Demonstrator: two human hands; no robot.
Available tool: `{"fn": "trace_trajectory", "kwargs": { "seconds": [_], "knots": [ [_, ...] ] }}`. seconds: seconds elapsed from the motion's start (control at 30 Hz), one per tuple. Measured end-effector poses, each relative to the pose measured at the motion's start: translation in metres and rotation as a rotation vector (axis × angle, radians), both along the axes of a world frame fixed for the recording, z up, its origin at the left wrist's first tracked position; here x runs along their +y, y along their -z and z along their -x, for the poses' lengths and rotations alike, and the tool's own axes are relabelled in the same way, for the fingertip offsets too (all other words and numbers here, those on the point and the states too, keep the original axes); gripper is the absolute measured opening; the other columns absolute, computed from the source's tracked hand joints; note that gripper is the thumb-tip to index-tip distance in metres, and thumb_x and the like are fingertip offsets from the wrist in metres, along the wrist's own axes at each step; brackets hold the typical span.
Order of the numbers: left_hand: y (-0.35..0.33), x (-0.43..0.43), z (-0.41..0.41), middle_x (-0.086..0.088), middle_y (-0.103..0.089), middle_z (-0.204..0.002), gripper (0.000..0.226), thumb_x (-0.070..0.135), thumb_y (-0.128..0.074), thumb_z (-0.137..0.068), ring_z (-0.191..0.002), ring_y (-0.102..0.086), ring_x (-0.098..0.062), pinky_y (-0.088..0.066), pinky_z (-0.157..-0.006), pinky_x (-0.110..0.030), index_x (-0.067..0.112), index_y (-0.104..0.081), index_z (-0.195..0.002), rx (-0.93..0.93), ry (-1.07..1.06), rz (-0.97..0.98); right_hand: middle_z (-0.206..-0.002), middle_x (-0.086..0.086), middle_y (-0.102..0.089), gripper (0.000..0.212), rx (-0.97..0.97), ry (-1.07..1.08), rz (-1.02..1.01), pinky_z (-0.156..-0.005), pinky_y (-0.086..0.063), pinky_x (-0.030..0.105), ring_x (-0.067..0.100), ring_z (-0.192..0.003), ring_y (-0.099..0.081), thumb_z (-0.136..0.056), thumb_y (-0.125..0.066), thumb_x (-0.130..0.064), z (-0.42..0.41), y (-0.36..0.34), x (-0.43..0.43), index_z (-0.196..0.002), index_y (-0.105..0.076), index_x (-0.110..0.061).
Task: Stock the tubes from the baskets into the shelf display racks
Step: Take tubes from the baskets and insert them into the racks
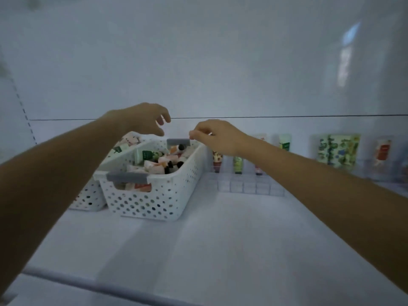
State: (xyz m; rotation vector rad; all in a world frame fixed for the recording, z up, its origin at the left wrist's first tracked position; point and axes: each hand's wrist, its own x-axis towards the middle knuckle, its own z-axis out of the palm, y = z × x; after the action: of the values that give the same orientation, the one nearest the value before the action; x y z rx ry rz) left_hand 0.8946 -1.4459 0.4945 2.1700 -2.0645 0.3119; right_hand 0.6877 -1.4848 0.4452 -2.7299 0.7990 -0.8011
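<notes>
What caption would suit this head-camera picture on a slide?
Left hand and right hand hover over white baskets of tubes; a few more stand in the clear rack alongside.

We see two arms of one person, both bare from the picture's edge to the fingertips. The left forearm point(66, 157) and the right forearm point(320, 173) are smooth and slim. They look broad near the lower corners and narrow toward the wrists. The left hand point(143, 119) and the right hand point(217, 134) are bare too, with slender fingers. Dim light and blur keep us from making out nails or finer marks.
</notes>
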Motion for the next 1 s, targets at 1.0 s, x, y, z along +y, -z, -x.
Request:
{"fn": "trace_trajectory", "kwargs": {
  "seconds": [1.0],
  "knots": [
    [0.001, -0.016, -0.075, 0.002, -0.061, -0.109, 0.035, 0.004, -0.065, -0.083, -0.082, -0.060, -0.011, -0.054, -0.067, -0.026, 0.015, -0.049, -0.112, 0.478, 0.206, -0.193, -0.080, 0.001, -0.058, 0.008, -0.796, 0.181, -0.665, -0.063, -0.047, 0.022, 0.014, -0.074, -0.056, -0.086, -0.059, -0.009, -0.080, 0.015, -0.043, -0.090, -0.058, -0.015]
  ]
}}
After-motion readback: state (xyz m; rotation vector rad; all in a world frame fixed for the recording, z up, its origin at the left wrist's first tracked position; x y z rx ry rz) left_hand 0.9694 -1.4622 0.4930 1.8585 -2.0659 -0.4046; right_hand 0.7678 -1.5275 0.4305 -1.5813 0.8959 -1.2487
